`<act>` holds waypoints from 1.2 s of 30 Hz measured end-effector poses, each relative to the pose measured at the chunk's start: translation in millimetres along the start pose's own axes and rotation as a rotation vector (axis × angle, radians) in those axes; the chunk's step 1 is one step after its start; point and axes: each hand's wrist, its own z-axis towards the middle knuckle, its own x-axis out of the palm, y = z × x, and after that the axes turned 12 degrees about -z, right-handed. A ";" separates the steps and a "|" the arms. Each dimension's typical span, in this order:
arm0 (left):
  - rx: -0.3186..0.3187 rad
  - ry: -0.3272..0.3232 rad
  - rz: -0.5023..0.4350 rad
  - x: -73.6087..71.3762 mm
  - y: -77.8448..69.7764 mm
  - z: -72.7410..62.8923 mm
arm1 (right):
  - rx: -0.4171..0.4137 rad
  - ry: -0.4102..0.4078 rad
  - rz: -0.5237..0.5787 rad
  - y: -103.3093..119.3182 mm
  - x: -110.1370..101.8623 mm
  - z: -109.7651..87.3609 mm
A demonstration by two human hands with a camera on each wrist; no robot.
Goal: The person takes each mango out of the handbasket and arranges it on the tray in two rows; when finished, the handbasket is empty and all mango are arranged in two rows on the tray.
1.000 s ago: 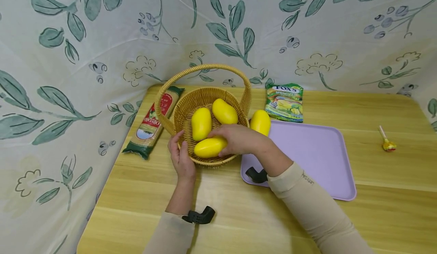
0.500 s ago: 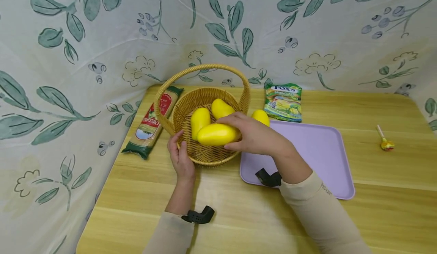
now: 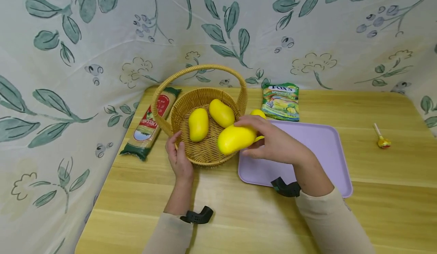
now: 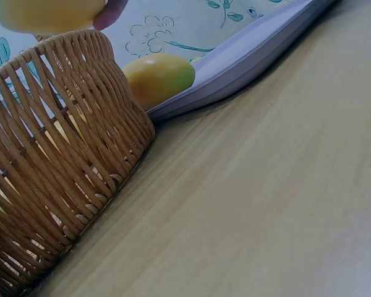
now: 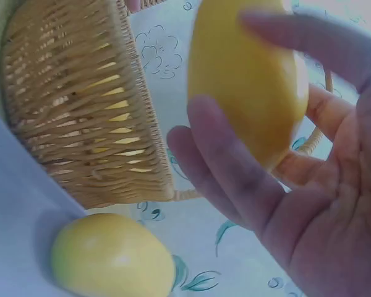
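My right hand [image 3: 278,140] grips a yellow mango [image 3: 236,138] above the right rim of a wicker basket [image 3: 205,163]. In the right wrist view the fingers and thumb wrap round this mango [image 5: 247,80]. Two more mangoes, one on the left [image 3: 198,124] and one on the right [image 3: 222,113], lie inside the basket. Another mango [image 3: 258,113] sits at the purple tray's left edge, mostly hidden by the right hand; it shows better in the left wrist view. My left hand [image 3: 180,161] holds the basket's front left rim, thumb outside and fingers over the edge.
The purple tray [image 3: 317,151] lies right of the basket. Behind it is a green candy bag [image 3: 280,101]. A pasta packet [image 3: 150,123] lies left of the basket, partly behind its arched handle [image 3: 205,67]. A lollipop [image 3: 382,140] rests farther right on the wooden table [image 3: 218,216].
My right hand has lifted the mango from the basket's front and carried it up and right, over the rim. The left hand stays on the basket.
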 end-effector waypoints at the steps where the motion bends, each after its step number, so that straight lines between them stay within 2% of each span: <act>1: 0.002 0.000 -0.003 0.0 0.0 0.0 | -0.001 0.006 0.029 -1.8 1.9 -2.5; 4: 0.005 -0.002 -0.004 -0.1 0.2 0.1 | -0.012 0.013 0.066 -6.0 7.7 -9.3; 6: 0.008 -0.002 -0.003 -0.2 0.4 0.3 | -0.016 -0.009 0.054 -7.6 10.9 -12.7; 10: 0.001 -0.004 -0.005 -0.3 0.6 0.1 | 0.029 -0.021 0.010 -11.7 13.1 -19.0; 16: -0.002 -0.015 -0.002 -1.1 1.4 0.0 | 0.170 0.053 -0.017 -20.8 -1.3 -35.5; 19: 0.003 -0.014 -0.001 -1.1 2.0 0.2 | 0.267 0.051 -0.056 -29.9 -13.5 -43.4; 23: 0.004 -0.017 0.004 0.4 0.3 0.5 | 0.417 -0.039 -0.083 -47.2 -28.9 -48.8; 28: -0.003 -0.030 0.002 1.2 -2.0 0.4 | 0.552 -0.190 -0.037 -72.3 -39.3 -50.2; 32: -0.012 -0.033 -0.003 1.1 -2.7 -0.5 | 0.616 -0.227 -0.014 -86.8 -41.0 -51.6; 36: -0.013 -0.030 -0.008 2.2 -2.6 -1.2 | 0.633 -0.274 -0.009 -97.2 -39.7 -53.9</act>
